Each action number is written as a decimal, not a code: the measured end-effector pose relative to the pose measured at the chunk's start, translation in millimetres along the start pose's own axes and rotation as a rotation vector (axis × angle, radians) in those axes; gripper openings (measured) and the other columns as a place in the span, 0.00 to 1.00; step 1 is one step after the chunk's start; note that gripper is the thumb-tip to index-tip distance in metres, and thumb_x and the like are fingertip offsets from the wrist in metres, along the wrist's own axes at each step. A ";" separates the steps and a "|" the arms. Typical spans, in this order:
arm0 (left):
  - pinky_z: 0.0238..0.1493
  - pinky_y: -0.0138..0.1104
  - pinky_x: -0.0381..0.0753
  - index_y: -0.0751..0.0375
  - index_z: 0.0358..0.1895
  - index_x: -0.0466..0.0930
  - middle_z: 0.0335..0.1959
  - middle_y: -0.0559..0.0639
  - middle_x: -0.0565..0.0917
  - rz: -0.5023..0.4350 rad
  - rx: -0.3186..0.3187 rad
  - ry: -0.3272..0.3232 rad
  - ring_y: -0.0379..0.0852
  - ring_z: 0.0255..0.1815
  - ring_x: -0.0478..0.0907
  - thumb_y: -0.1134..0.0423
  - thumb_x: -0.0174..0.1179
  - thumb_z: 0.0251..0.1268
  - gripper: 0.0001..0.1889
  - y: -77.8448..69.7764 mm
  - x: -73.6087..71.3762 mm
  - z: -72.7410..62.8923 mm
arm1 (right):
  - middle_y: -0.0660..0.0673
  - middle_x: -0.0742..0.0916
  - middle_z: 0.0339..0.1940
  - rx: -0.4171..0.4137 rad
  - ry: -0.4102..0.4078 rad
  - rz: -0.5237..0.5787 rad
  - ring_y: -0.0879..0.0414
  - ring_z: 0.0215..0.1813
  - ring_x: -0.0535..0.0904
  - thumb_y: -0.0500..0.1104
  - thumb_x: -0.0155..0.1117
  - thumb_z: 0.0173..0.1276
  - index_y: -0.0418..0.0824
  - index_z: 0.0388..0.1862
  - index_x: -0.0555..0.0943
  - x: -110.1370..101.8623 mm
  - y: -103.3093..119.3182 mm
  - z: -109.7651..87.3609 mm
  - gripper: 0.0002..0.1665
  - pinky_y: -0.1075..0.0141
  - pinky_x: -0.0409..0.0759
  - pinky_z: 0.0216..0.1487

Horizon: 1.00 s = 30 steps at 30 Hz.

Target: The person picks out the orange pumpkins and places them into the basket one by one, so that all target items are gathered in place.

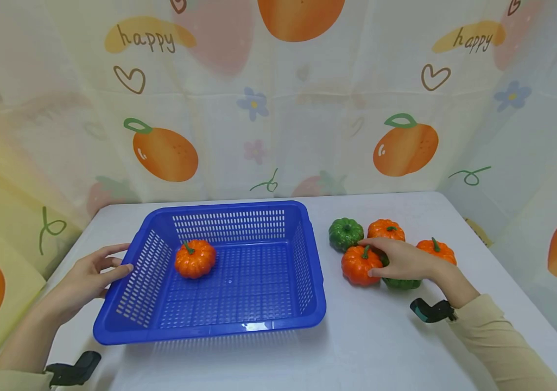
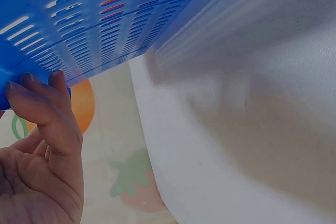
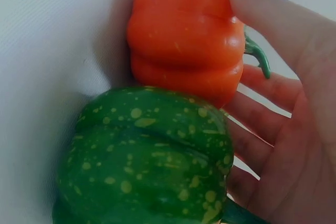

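My left hand grips the left rim of a blue plastic basket, thumb on top; the left wrist view shows its fingers curled at the rim from outside. One small orange pumpkin sits inside, towards the left. On the table to the right, my right hand holds another orange pumpkin between thumb and fingers, its green stem upward. Right beside it, partly hidden under the hand, lies a speckled green pumpkin.
A second green pumpkin stands just behind the held one. Two more orange pumpkins, one behind the hand and one near the wrist, rest on the white table. A printed curtain hangs behind the table.
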<state>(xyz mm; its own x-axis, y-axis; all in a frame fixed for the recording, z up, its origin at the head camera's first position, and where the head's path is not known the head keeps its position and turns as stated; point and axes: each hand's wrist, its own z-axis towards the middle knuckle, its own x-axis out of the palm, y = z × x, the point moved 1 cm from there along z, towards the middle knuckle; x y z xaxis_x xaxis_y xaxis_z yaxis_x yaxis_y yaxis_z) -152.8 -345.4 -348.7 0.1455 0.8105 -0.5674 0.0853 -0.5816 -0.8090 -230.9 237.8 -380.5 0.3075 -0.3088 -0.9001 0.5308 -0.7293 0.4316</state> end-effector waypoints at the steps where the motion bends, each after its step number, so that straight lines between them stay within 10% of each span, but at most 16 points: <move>1: 0.30 0.39 0.82 0.67 0.70 0.49 0.38 0.53 0.74 0.002 0.000 0.000 0.44 0.28 0.79 0.54 0.53 0.67 0.35 0.0 -0.1 0.1 | 0.38 0.75 0.60 -0.002 0.001 -0.004 0.43 0.60 0.70 0.53 0.67 0.58 0.38 0.64 0.67 0.0 0.7 0.3 0.38 0.46 0.70 0.58; 30: 0.31 0.38 0.82 0.66 0.71 0.47 0.39 0.55 0.74 0.004 -0.012 0.003 0.44 0.29 0.79 0.53 0.52 0.68 0.35 -0.1 1.1 -0.5 | 0.43 0.77 0.56 -0.032 -0.044 0.101 0.52 0.51 0.74 0.52 0.66 0.59 0.41 0.64 0.66 22.5 20.4 11.5 0.37 0.59 0.78 0.49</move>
<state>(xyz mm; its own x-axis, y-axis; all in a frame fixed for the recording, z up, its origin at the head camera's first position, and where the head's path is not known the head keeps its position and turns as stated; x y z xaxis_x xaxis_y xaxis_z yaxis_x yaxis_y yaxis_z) -152.2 -344.5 -349.2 0.1489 0.8081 -0.5699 0.0963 -0.5855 -0.8050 -222.2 208.9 -392.7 0.3263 -0.4067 -0.8533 0.5239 -0.6736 0.5214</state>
